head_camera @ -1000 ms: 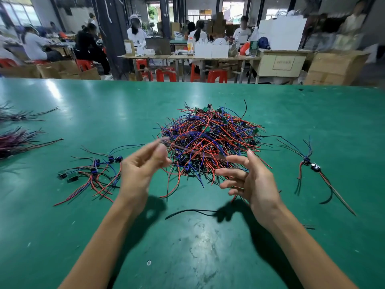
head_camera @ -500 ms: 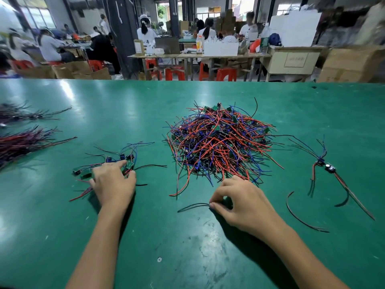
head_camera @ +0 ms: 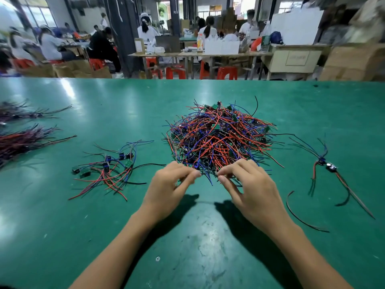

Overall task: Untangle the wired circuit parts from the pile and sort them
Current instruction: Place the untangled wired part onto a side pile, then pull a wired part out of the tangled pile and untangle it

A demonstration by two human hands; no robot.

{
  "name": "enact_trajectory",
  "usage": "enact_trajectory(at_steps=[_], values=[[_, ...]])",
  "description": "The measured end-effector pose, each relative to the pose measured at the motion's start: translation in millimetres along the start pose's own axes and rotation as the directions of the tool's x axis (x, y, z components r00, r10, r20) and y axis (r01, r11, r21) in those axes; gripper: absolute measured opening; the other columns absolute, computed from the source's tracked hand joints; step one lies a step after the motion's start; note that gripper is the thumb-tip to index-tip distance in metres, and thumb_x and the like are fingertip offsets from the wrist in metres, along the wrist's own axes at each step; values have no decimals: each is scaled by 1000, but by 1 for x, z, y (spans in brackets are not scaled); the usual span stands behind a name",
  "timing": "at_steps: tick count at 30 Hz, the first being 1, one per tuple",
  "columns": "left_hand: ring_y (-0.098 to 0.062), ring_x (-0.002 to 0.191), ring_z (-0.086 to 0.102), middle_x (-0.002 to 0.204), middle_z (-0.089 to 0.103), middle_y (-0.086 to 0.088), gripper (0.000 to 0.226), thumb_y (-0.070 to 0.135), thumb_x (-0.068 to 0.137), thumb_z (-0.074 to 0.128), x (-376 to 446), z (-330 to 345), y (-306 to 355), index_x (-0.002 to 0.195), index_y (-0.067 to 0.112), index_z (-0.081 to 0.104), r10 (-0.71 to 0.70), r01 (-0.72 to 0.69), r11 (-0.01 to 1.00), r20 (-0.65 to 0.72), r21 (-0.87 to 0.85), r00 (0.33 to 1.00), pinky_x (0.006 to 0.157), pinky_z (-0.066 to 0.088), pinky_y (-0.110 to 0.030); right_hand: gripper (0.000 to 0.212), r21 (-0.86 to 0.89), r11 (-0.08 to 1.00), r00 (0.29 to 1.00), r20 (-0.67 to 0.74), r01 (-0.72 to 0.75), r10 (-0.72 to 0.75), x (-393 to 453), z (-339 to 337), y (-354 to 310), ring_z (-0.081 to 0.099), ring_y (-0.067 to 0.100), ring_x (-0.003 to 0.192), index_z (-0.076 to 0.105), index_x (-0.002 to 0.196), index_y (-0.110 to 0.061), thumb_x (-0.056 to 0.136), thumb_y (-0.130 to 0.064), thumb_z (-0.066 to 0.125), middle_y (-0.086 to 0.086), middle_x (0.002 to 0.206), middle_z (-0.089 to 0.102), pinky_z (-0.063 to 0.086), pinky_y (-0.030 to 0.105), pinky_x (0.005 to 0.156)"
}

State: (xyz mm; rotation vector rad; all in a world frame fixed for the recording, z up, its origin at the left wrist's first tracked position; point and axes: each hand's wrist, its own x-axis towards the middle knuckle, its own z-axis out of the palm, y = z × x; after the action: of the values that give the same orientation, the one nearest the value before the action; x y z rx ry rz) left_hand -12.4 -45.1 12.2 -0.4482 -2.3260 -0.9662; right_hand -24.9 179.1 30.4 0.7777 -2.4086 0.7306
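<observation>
A tangled pile (head_camera: 218,140) of red, blue and black wires with small green circuit boards lies mid-table. My left hand (head_camera: 168,188) and my right hand (head_camera: 250,188) are both at the pile's near edge, fingers curled. Each hand's thumb and forefinger pinch at wire ends sticking out of the pile. To the left lies a small group of separated wired parts (head_camera: 112,170). Right of the pile are two more wired parts (head_camera: 325,163).
The green table (head_camera: 187,247) runs wide, its far edge beyond the pile. A loose black wire (head_camera: 302,215) curves right of my right hand. Two bundles of dark wires (head_camera: 25,140) lie at the far left. People work at tables behind.
My left hand left the separated group on the left and came to the pile. My right hand moved up from the table surface to the pile's near edge.
</observation>
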Motion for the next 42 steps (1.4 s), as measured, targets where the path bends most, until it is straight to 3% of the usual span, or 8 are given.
enact_trajectory(at_steps=[3,7,12,14,18,23,35,42], values=[[-15,83,64,84,74,5,12,22,94,70,9,-23,-15,96,16,81,-205,213,977,-328,-11,922,76,46,-25,19,49,996,998,0,-70,70,0,-3,3,57,14,101,68,110,-26,99,-37,56,-12,106,63,44,33,91],[-34,100,57,100,73,-12,24,31,97,66,2,-58,-49,103,11,80,-456,622,779,-610,78,648,85,45,-39,16,-30,967,967,15,-252,253,1,-6,15,56,18,103,68,109,-28,95,-35,63,-9,102,64,47,38,89],[-41,120,47,123,58,-25,26,24,94,64,-10,-62,-66,114,10,75,-681,901,377,-595,217,428,104,38,-49,29,-268,851,827,233,-452,512,-2,-5,27,58,19,104,62,112,-33,91,-53,62,-9,98,61,44,32,75],[-39,119,44,122,58,-21,25,20,91,64,-9,-62,-65,112,13,76,-624,862,406,-598,302,503,101,36,-48,22,-220,845,812,242,-488,532,-3,-4,28,61,20,97,63,112,-31,93,-44,62,-10,92,61,42,32,70],[-34,104,48,104,60,-10,20,14,88,64,-3,-48,-47,98,21,79,-330,609,704,-591,365,736,87,43,-44,21,57,841,836,163,-539,525,-2,-6,29,64,18,74,61,110,-32,91,-25,68,-8,73,65,50,35,71],[-20,93,49,92,58,2,16,16,83,63,-2,-14,-16,92,21,76,-29,147,916,-305,372,952,83,42,-37,29,405,798,860,-50,-447,507,4,-7,26,58,1,62,57,112,-35,92,-17,68,-12,68,64,40,9,61],[-20,94,53,103,64,3,29,11,90,61,-5,19,22,118,14,66,129,-115,965,-45,236,991,88,46,-34,31,465,885,903,-393,33,174,3,-10,-1,57,12,58,52,106,-27,87,-7,67,-5,67,58,46,18,62],[-19,99,52,117,61,3,55,33,95,48,-6,26,22,148,18,46,109,-122,981,90,153,990,90,47,-34,22,421,852,928,-328,311,-177,-17,18,-41,59,7,66,57,108,-24,93,-9,64,-7,83,65,49,22,63]])
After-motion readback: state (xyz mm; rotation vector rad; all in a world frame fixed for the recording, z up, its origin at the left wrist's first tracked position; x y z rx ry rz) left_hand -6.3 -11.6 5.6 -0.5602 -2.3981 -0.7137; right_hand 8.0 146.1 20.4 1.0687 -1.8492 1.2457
